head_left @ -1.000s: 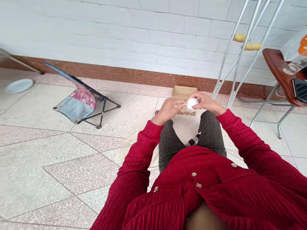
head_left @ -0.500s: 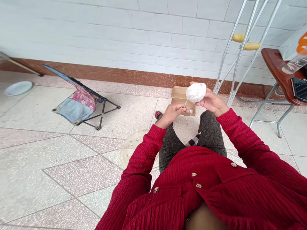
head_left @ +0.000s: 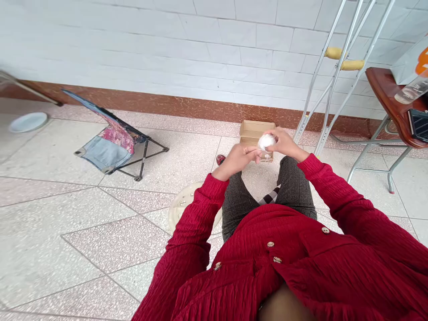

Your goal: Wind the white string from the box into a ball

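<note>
A ball of white yarn [head_left: 266, 142] is in my right hand [head_left: 282, 142], whose fingers wrap round its right side and top. My left hand [head_left: 245, 154] is close beside the ball on its left, fingers closed in a pinch. Half a second ago a strand of the yarn ran into that pinch; the strand itself is hard to make out now. Below both hands an open cardboard box [head_left: 257, 130] stands on the floor by the wall, partly covered by them. Something small and white [head_left: 267, 156] shows inside its near end.
A folding chair [head_left: 107, 147] stands on the left, with a pale round dish [head_left: 28, 122] beyond it. Crutches [head_left: 329, 89] lean on the wall at right. Beside them, a brown table [head_left: 384, 89] carries a bottle [head_left: 413, 89]. A cream plastic stool [head_left: 179, 205] is near my left leg.
My right hand has turned over and brought the yarn ball down and left, closer to my left hand. The left hand stays near its place, still pinched.
</note>
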Demonstrator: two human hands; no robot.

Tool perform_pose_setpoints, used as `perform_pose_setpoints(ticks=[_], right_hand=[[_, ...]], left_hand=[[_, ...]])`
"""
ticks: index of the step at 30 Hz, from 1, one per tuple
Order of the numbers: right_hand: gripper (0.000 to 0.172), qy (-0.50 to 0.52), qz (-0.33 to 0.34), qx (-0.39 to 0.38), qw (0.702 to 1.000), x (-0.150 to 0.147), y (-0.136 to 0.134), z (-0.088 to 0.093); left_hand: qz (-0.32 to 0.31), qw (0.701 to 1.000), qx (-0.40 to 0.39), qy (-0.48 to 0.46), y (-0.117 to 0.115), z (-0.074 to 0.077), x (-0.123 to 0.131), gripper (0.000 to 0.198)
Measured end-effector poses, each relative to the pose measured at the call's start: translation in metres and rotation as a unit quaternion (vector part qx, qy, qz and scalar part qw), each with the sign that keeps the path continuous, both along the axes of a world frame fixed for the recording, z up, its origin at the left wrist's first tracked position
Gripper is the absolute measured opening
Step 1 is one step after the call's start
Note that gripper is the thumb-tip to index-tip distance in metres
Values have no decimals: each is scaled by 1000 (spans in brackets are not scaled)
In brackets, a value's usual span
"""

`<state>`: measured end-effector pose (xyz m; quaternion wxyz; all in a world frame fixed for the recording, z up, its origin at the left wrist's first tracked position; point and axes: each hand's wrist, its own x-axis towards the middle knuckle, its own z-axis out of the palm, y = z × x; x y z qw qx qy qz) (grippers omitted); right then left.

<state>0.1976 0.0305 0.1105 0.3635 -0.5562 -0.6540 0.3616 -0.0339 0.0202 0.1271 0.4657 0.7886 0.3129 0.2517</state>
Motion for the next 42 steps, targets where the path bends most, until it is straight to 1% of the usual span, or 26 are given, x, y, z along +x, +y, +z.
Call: perform_pose_setpoints(ticks=[1,3,4,5,6,8,11,13,15,16,18,19,20,21,22,24,26,27,29,32,34,36,38,39,40,42], right_hand=[[48,42,44,-64,996,0,-6,-1],[47,146,116,-173,967,1,-18,2],[49,193,141,-207,949,2,-24,4],[51,233,158,-224,933,3,-28,8],[53,268,169,-226,921,4,-32,12],[56,327,168,-199,908,4,-34,21],[57,380,116,-110,911,4,-24,33],[54,370,64,-50,925,7,-10,35],[51,310,-1,1,951,12,7,31],[49,258,-39,23,965,16,14,26],[51,112,-112,73,985,21,23,13],[55,35,-124,86,988,23,25,6],[56,-25,-118,87,989,24,23,0],[56,-59,-90,73,991,23,20,-6],[54,-61,-45,42,996,21,15,-10],[48,14,62,-57,996,16,1,-12],[46,128,141,-151,970,11,-13,-8],[47,181,160,-179,954,9,-18,-4],[50,268,168,-193,929,7,-26,7],[56,365,139,-154,908,5,-27,23],[57,399,109,-115,903,4,-22,32],[56,407,79,-78,907,4,-12,38],[54,379,44,-50,923,5,0,40],[53,346,18,-36,937,7,6,40],[51,298,-15,-18,954,9,11,38],[52,164,-89,33,982,14,19,31]], left_hand=[[20,1000,22,4,5,4,-2,37],[50,997,51,3,15,7,-6,36],[60,997,56,-3,20,6,-7,36],[69,996,54,-16,24,4,-6,37],[80,995,47,-32,27,1,-5,38],[94,994,27,-57,29,-8,0,40],[79,995,-4,-60,22,-21,12,41],[40,998,-16,-36,13,-25,19,40],[4,1000,-12,-5,3,-26,24,39],[-8,1000,-7,8,-1,-24,25,39],[-14,1000,4,17,-4,-18,23,38],[-7,1000,9,14,-4,-14,21,37],[3,1000,15,8,-1,-10,18,37],[16,1000,23,2,2,-6,16,36],[32,999,34,-3,6,-2,13,35],[60,996,59,-7,16,2,8,33],[81,994,74,-12,26,2,7,32],[90,993,76,-18,30,-1,7,32],[109,991,69,-34,35,-9,10,33],[116,991,28,-55,35,-24,15,38],[92,994,-6,-64,29,-32,18,41],[63,995,-35,-73,20,-36,22,40],[40,995,-54,-73,9,-36,24,39],[29,996,-58,-66,4,-35,25,38],[15,997,-58,-53,-1,-33,25,37],[-9,999,-49,-19,-6,-28,24,37]])
